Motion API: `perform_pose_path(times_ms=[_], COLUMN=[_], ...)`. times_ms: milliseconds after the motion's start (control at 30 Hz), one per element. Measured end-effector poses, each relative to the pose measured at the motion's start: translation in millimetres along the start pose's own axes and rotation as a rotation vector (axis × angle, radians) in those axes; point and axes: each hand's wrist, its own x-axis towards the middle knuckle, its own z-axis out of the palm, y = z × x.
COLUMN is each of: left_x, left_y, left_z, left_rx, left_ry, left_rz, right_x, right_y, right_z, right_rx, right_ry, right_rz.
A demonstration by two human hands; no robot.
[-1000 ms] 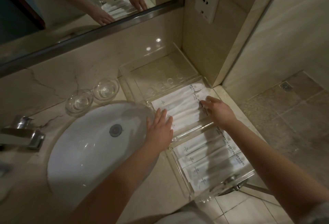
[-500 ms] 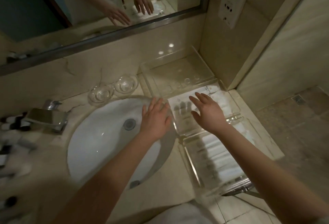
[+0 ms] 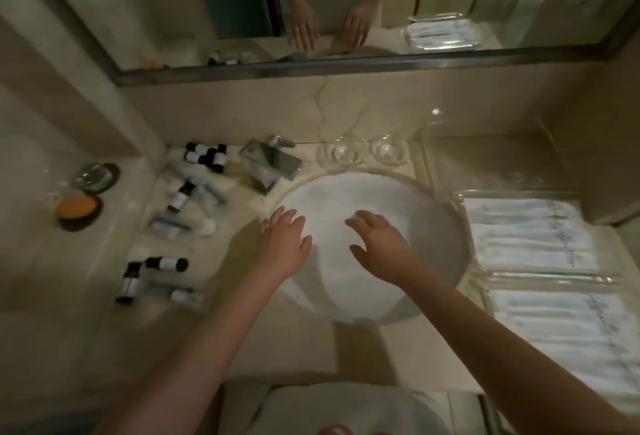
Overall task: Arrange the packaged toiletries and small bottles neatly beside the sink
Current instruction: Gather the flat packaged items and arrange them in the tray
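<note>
Both hands hover over the sink [image 3: 346,192], the left hand [image 3: 285,244] at its left rim and the right hand [image 3: 381,249] above the bowl, fingers loose and spread, holding nothing. White packets [image 3: 526,234] lie lined up in the clear tray [image 3: 554,277] right of the sink; that part looks done. Small bottles [image 3: 178,196] and tubes [image 3: 168,225] lie scattered on the counter [image 3: 242,330] to the left. These seem next: the left hand must reach over, grip a bottle and stand it upright.
</note>
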Motion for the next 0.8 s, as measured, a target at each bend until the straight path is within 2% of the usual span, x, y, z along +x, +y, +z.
perform_pose_path(times_ms=[233, 400, 600, 800], left_x=[-33, -65, -98, -107], left_y=[-126, -200, -261, -287], left_z=[3, 3, 6, 13], left_rx=[-0.035, -0.074, -0.134, -0.173], left_ry=[-0.045, -0.007, 0.037, 0.065], left_rz=[-0.234, -0.384, -0.542, -0.558], right_x=[55, 81, 89, 95], right_y=[-104, -176, -243, -273], right_z=[43, 83, 127, 155], right_rx=[-0.007, -0.032, -0.058, -0.074], right_ry=[-0.231, -0.356, -0.396, -0.348], right_rz=[-0.144, -0.236, -0.212, -0.114])
